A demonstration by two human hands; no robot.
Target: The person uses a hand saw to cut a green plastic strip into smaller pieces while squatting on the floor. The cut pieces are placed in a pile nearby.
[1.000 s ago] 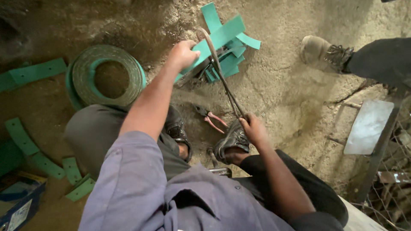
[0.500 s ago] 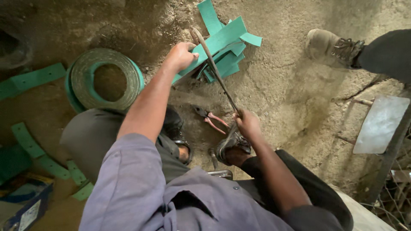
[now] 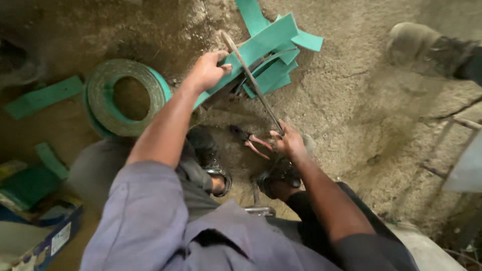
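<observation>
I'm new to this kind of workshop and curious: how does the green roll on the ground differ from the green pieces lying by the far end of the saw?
The green roll is wound into a ring with an open centre; the cut green strips lie flat and straight. The roll is one coil lying alone; the strips are several short lengths piled crosswise, one held by the left hand. Both appear to be the same green band material on the dirt floor.

Workshop — dirt floor (image 3: 351, 100), green strap coil (image 3: 125, 98).

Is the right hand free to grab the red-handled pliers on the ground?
Probably not right away: the right hand sits just beside the pliers with nothing between them, but its grip is taken up by the hacksaw.
</observation>
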